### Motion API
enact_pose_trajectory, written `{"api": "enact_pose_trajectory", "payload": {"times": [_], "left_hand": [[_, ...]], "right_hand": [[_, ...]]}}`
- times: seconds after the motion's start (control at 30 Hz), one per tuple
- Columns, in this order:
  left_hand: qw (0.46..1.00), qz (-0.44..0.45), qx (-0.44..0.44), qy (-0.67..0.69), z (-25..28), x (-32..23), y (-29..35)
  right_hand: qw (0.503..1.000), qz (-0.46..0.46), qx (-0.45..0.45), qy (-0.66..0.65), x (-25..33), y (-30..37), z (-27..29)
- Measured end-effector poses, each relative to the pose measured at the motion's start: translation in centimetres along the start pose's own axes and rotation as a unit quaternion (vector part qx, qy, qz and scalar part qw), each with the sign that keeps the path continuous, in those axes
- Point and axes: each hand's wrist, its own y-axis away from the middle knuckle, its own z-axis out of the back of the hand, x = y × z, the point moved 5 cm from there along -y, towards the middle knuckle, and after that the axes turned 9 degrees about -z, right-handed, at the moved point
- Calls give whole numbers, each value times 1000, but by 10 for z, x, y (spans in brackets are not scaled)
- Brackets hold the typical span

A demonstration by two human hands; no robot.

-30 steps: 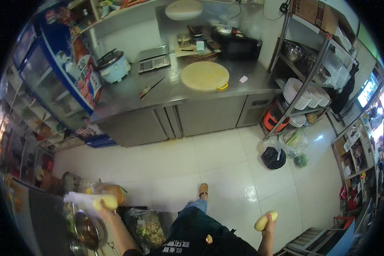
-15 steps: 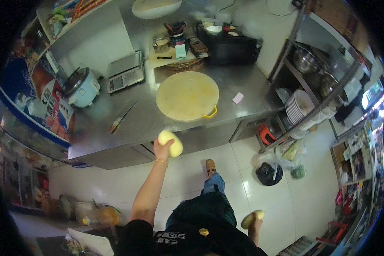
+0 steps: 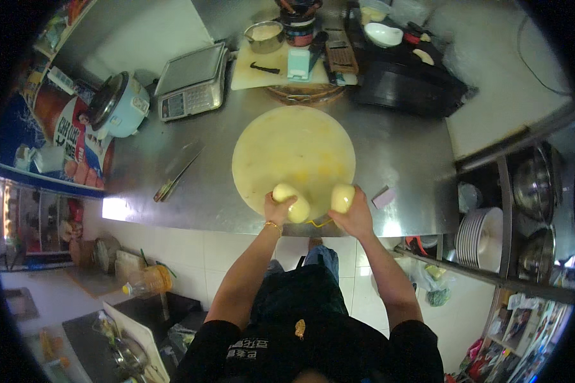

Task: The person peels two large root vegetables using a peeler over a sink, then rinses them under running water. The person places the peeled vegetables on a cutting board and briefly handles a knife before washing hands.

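Note:
My left hand [image 3: 276,209] is closed around a pale yellow peeled potato [image 3: 299,210]. A second peeled potato [image 3: 342,197] is in the grip of my right hand [image 3: 356,219]. Both potatoes are over the near part of a large round cutting board [image 3: 292,140], a short gap between them. Whether they touch the board I cannot tell. The board's yellow handle [image 3: 321,223] shows between my wrists. Left of the board, a knife with a broad blade [image 3: 178,177] lies on the steel counter [image 3: 201,204]. A small lilac block [image 3: 383,198] lies to the right of my right hand.
Along the back stand a rice cooker [image 3: 122,108], a digital scale [image 3: 191,83], a pale rectangular board [image 3: 244,71], a metal pot [image 3: 264,38], a grater [image 3: 342,54] and a black box-shaped appliance [image 3: 406,86]. A rack with stacked plates [image 3: 482,239] is on the right.
I am now closer to the counter. My left hand has brought its potato over the round board; my right hand has come up from low at my side with the other potato.

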Motion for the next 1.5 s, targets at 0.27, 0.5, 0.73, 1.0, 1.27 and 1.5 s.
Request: {"api": "enact_pose_trajectory", "payload": {"times": [0.27,0.5,0.73,1.0,1.27,1.5], "left_hand": [[954,-121,27,-274,45,0,-41],[851,-155,-91,-494,260,8,-130],[688,-213,-122,-683,380,0,-199],[697,-143,-20,-702,379,5,-219],[922,-226,147,-277,169,-55,-135],[876,-130,342,-315,-37,-65,-113]], "right_hand": [[970,-94,69,213,37,-62,-55],[951,42,-66,297,58,-38,-80],[957,45,27,286,106,-9,-165],[961,4,26,276,110,-15,-179],[968,87,66,227,88,0,-151],[971,122,74,191,69,8,-138]]}}
